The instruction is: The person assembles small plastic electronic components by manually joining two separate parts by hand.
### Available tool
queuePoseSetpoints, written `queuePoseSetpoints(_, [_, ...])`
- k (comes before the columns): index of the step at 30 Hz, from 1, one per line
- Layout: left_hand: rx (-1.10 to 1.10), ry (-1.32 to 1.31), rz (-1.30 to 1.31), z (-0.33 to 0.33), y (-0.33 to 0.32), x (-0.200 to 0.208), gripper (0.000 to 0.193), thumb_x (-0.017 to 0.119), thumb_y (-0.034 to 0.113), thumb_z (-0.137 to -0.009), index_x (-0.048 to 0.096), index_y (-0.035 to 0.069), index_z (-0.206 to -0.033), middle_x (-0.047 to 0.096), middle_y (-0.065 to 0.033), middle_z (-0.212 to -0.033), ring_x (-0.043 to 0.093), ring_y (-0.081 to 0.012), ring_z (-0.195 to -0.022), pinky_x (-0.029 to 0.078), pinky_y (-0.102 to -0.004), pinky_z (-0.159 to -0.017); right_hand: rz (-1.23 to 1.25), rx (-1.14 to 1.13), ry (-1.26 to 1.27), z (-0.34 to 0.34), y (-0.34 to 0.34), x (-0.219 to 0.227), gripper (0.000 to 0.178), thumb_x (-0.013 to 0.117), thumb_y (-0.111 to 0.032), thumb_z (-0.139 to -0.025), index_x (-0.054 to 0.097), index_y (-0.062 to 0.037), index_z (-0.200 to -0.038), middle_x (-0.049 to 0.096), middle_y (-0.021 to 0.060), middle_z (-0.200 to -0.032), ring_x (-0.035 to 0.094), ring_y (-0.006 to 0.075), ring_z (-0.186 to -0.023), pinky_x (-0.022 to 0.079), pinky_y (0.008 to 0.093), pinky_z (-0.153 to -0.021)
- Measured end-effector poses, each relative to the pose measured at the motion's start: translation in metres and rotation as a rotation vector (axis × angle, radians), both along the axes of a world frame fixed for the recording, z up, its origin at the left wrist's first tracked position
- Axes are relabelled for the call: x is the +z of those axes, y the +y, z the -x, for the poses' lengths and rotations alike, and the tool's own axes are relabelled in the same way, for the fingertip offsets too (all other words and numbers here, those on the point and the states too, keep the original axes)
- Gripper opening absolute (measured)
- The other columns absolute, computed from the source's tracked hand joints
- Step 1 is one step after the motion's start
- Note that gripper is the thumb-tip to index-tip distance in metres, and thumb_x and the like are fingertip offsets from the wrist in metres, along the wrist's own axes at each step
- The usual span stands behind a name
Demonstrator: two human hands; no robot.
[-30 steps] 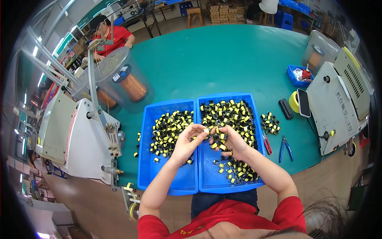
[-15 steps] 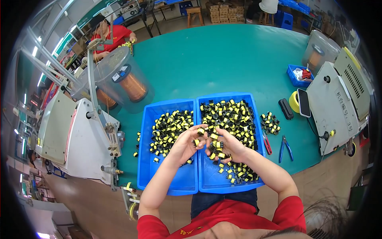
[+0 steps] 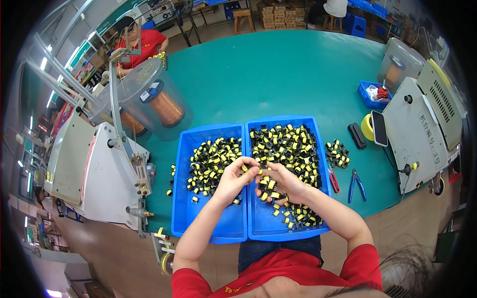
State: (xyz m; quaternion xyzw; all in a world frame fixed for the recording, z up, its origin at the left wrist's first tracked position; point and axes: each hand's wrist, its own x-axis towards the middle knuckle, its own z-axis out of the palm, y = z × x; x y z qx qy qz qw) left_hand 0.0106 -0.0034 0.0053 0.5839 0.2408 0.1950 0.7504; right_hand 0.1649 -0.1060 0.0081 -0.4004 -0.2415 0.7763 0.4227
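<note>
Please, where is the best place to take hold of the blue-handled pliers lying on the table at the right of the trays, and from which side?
The blue-handled pliers lie flat on the green table, handles spread toward the person, jaws pointing away. Probably best to grip both handles together near their ends, coming from above on the near side with the right hand; the red-handled tool crowds their left.
</note>
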Motion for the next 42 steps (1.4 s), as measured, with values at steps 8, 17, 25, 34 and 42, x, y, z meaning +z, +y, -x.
queuePoseSetpoints(8, [0.018, 0.062, 0.263, 0.004, 0.007, 0.006, 0.018, 0.061, 0.015, -0.085, 0.046, 0.012, -0.076, 0.051, -0.0016, -0.083, 0.049, -0.0091, -0.064, 0.034, -0.0203, -0.045, -0.051, -0.153, 0.007, -0.003, -0.001, -0.003, 0.034, 0.029, -0.037, -0.088, 0.047, -0.0147, -0.107, 0.054, 0.0034, -0.086, 0.05, 0.0107, -0.066, 0.027, 0.0191, -0.038])
queuePoseSetpoints(17, [-0.089, 0.197, 0.181, 0.003, 0.002, 0.0, 0.023, 0.061, 0.024, -0.087, 0.055, 0.005, -0.098, 0.052, 0.0015, -0.073, 0.038, -0.0018, -0.056, 0.022, -0.016, -0.041, -0.035, -0.225, -0.071, -0.001, -0.001, 0.0, 0.027, 0.041, -0.031, -0.088, 0.045, -0.0163, -0.111, 0.055, 0.0029, -0.087, 0.05, 0.0092, -0.066, 0.027, 0.0186, -0.04])
queuePoseSetpoints(25, [-0.05, 0.097, 0.349, 0.002, 0.005, 0.0, 0.023, 0.055, 0.026, -0.091, 0.055, 0.004, -0.097, 0.05, 0.0, -0.074, 0.04, -0.0034, -0.057, 0.023, -0.0155, -0.04, -0.104, -0.264, -0.185, 0.001, -0.003, 0.002, 0.034, 0.06, -0.026, -0.084, 0.046, -0.0153, -0.113, 0.054, 0.0003, -0.084, 0.05, 0.0054, -0.067, 0.026, 0.0166, -0.04])
queuePoseSetpoints(34, [0.013, 0.05, 0.39, 0.003, 0.006, -0.007, 0.022, 0.06, 0.021, -0.087, 0.053, 0.002, -0.097, 0.049, -0.0006, -0.073, 0.044, -0.0044, -0.054, 0.025, -0.016, -0.038, -0.171, -0.269, -0.226, 0.006, -0.002, -0.002, 0.04, 0.067, -0.018, -0.08, 0.046, -0.0144, -0.113, 0.05, -0.0017, -0.078, 0.048, 0.0039, -0.064, 0.026, 0.0168, -0.039])
queuePoseSetpoints(42, [0.033, -0.026, 0.318, 0.0, 0.002, -0.009, 0.027, 0.061, 0.016, -0.086, 0.05, 0.0, -0.105, 0.055, -0.0037, -0.082, 0.041, -0.0037, -0.053, 0.025, -0.0154, -0.038, -0.21, -0.312, -0.322, 0.007, -0.002, -0.001, 0.04, 0.065, -0.013, -0.081, 0.041, -0.014, -0.112, 0.053, 0.0009, -0.082, 0.049, 0.006, -0.064, 0.026, 0.0172, -0.039])
